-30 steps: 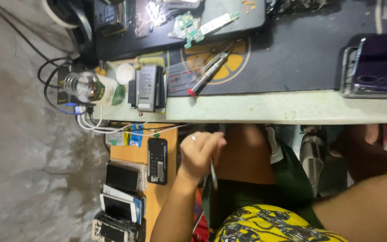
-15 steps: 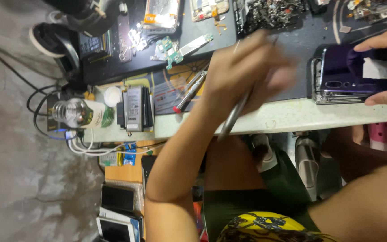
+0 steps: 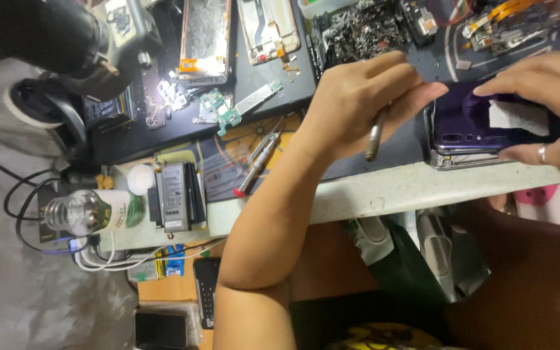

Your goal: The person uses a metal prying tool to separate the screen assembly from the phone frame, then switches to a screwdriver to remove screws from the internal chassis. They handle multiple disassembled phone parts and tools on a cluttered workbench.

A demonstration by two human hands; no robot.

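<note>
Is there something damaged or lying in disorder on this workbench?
Yes. The purple phone under both hands lies with its back cover apart from the body. A second opened phone lies at the bench's far side, with a green circuit board loose beside it.

A dark mat [image 3: 241,71] is spread over the pale surface [image 3: 384,194]. Two opened phone bodies [image 3: 205,35] are laid side by side at its far edge, with a small green circuit board [image 3: 228,113] just nearer. Red-tipped screwdrivers [image 3: 257,162] are laid near the front edge. Toward the left end, a black battery [image 3: 175,198] is placed beside a clear bottle [image 3: 92,210]. Cables [image 3: 27,207] are hung off the left end.
</note>
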